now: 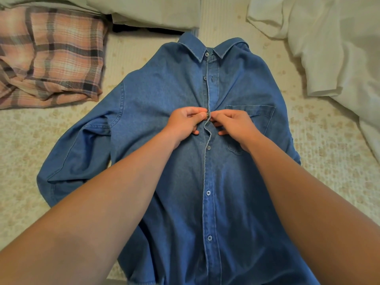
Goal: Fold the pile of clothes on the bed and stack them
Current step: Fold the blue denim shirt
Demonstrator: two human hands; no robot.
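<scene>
A blue denim shirt (168,95) lies face up on the bed, collar away from me, its left sleeve bent along the body. My left hand (185,122) pinches the shirt's left front edge at a button at chest height. My right hand (234,126) pinches the placket right beside it, next to the chest pocket. The buttons above and below this one look fastened. My forearms hide parts of the shirt's lower sides.
A folded pink plaid garment (51,58) lies at the far left. White crumpled cloth (333,48) is heaped at the far right. Pale pillows (148,11) sit beyond the collar. The floral bedspread (24,145) shows on both sides of the shirt.
</scene>
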